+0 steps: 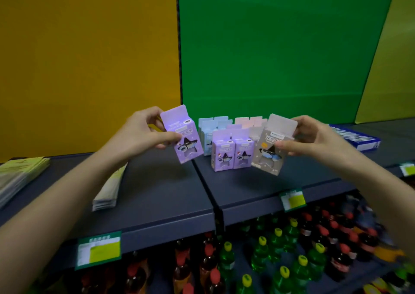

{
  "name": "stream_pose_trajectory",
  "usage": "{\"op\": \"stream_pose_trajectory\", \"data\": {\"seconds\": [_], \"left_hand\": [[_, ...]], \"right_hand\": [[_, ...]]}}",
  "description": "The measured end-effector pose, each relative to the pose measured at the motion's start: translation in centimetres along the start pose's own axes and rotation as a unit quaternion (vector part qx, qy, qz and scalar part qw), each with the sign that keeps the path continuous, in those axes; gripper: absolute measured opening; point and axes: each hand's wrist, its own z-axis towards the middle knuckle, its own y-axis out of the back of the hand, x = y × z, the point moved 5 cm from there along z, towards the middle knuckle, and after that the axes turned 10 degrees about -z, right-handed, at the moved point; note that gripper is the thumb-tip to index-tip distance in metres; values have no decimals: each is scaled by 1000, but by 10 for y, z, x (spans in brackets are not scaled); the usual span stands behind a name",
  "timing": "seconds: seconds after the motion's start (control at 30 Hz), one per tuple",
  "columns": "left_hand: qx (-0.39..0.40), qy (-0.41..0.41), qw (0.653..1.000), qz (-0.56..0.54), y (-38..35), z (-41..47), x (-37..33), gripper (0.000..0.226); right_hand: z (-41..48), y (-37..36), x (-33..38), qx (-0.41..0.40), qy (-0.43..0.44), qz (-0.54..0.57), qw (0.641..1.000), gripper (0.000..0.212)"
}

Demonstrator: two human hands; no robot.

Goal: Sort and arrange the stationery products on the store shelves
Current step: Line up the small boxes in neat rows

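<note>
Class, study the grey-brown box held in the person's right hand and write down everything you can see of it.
The grey-brown box is a small upright carton, seemingly card, with a pale translucent hang tab on top. Its front shows a dark cartoon figure, an orange spot and blurred, unreadable print. It tilts slightly, top leaning right, held off the shelf. The right hand pinches it, thumb on the front, fingers behind the tab. It sits just right of two standing purple boxes; whether it touches them is unclear.

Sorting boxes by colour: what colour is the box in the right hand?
Grey-beige small cardboard box, seen in the head view.
</note>
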Motion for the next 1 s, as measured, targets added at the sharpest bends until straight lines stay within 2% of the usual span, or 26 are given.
{"op": "stream_pose_trajectory", "data": {"seconds": [0.13,0.23,0.37,0.47,0.57,0.7,0.73,0.87,1.0], "left_hand": [[2,-30,999,27,-6,36,-7,31],[21,-21,999,33,-15,62,-4,26],[42,3,998,49,-29,91,12,24],[39,6,997,73,-38,107,21,22],[38,8,997,69,-41,117,23,24],[47,20,994,93,-34,124,16,62],[46,17,994,95,-32,126,13,65],[20,-19,997,79,-33,137,-5,31],[28,-47,995,82,-53,146,-10,33]], "right_hand": [[21,34,-13,-17,20,4,1000,44],[37,47,-25,3,29,-4,1000,51],[61,57,-47,23,30,-36,999,49],[75,62,-65,30,33,-58,997,69],[87,64,-78,54,37,-57,996,70],[103,76,-77,72,59,-47,995,54],[108,78,-75,75,61,-41,995,53],[128,83,-67,72,95,-23,993,84],[151,76,-64,91,122,-2,988,77]]}}
